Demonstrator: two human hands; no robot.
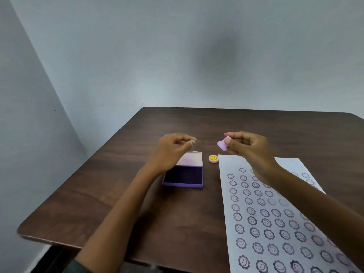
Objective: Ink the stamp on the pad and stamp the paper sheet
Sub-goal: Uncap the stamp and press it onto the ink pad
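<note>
My right hand holds a small lilac stamp pinched between thumb and fingers, raised above the table beyond the far end of the paper sheet. The white sheet lies on the right and carries several rows of purple smiley-flower prints. The ink pad, a lilac case with a dark purple pad and its lid folded back, lies open at the centre. My left hand hovers above the pad's lid, fingers curled with thumb and forefinger close together and nothing visible in them.
A round lilac cap with a yellow smiley face lies between the ink pad and the sheet. Everything rests on a dark wooden table set against a pale wall; the table's left edge runs diagonally.
</note>
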